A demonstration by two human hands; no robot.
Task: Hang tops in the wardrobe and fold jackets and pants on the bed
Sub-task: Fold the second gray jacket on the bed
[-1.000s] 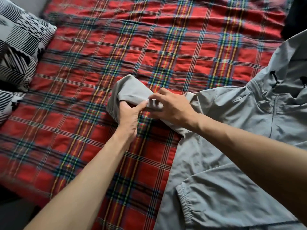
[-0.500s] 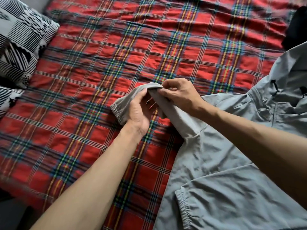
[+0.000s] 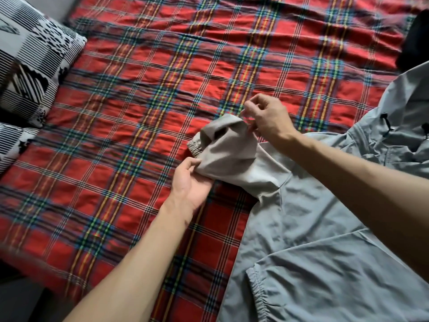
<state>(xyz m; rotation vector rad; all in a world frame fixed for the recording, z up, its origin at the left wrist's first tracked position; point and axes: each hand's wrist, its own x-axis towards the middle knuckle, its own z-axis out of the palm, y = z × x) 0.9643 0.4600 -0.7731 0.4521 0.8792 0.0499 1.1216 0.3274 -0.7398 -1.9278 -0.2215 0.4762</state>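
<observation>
A light grey hooded jacket (image 3: 325,240) lies spread on the red plaid bed cover (image 3: 139,101), filling the right side of the view. Its left sleeve (image 3: 232,154) is lifted and bunched, with the elastic cuff (image 3: 195,145) pointing left. My left hand (image 3: 190,182) pinches the sleeve's lower edge from below. My right hand (image 3: 267,117) pinches the sleeve's upper fold between thumb and fingers. The hood with black drawcords (image 3: 385,122) lies at the right edge.
Two black-and-white patterned pillows (image 3: 30,73) sit at the left edge of the bed. A dark garment (image 3: 415,40) lies at the top right corner. The bed's near edge (image 3: 34,275) runs along the lower left.
Both hands have moved right with the sleeve and raised it. The sleeve is now bunched up with its cuff turned left, and my right hand has shifted to the top fold.
</observation>
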